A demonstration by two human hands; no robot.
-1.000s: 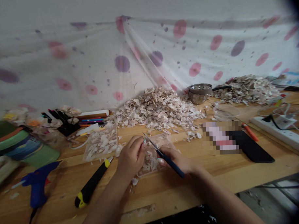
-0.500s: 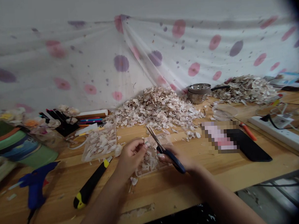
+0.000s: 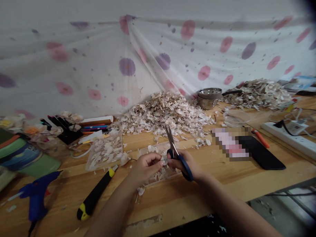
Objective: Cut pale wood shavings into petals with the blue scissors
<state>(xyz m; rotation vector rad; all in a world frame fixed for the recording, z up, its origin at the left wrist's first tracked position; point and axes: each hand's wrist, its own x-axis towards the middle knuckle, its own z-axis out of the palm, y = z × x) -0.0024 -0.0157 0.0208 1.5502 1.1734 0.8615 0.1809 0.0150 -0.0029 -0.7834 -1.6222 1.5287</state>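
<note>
In my right hand (image 3: 192,163) are scissors (image 3: 170,137) with dark blue handles, blades pointing up and nearly together. My left hand (image 3: 145,169) is pinched closed, its fingertips meeting those of my right hand; what lies between them is too small to make out. Beneath both hands sits a shallow clear tray (image 3: 160,181) holding pale, thin shell-like flakes (image 3: 160,174). A second clear tray (image 3: 91,165) of similar flakes stands to the left. One loose flake (image 3: 141,191) lies at the near tray's front edge.
Behind the trays rises a large flake pile (image 3: 165,111), with another pile (image 3: 260,92) at far right beyond metal bowls (image 3: 209,99). A box cutter (image 3: 95,195) and blue glue gun (image 3: 37,195) lie left. To the right are a black phone-like slab (image 3: 264,152) and a power strip (image 3: 293,138).
My left hand has moved right, bringing its fingertips against my right hand's. The scissors have swung more upright, and their blades look closer together.
</note>
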